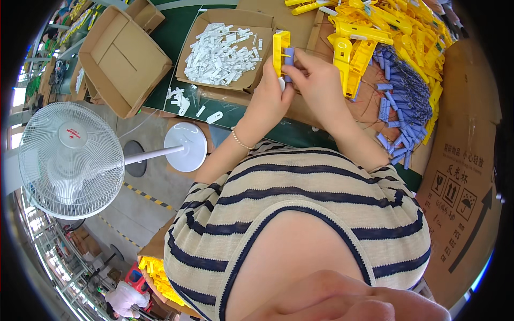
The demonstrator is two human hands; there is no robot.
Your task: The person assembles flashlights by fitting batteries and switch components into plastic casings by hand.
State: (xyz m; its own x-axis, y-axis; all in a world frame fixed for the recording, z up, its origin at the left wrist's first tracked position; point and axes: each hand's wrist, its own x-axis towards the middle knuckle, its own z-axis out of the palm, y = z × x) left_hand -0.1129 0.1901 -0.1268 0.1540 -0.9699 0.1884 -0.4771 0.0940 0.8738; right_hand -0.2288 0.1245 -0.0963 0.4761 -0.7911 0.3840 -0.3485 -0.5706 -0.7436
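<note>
Over the green table's near edge, my left hand [269, 97] is closed around a yellow plastic housing [278, 52], which stands roughly upright. A blue cylinder [289, 58], which looks like a wrapped battery cell, lies along the housing's right side. My right hand [319, 79] pinches that cell between thumb and fingers, pressed against the housing. A small white piece [281, 84] shows by my left fingers; whether it is attached to the housing I cannot tell. To the right lies a heap of similar blue cells [399, 115] with thin dark wires.
A cardboard tray [267, 24] of small white parts [222, 56] sits ahead-left; loose white pieces [183, 104] lie nearer. Yellow housings [385, 27] pile up at far right. An empty carton [123, 59], a fan [72, 158] and a large box [460, 176] flank me.
</note>
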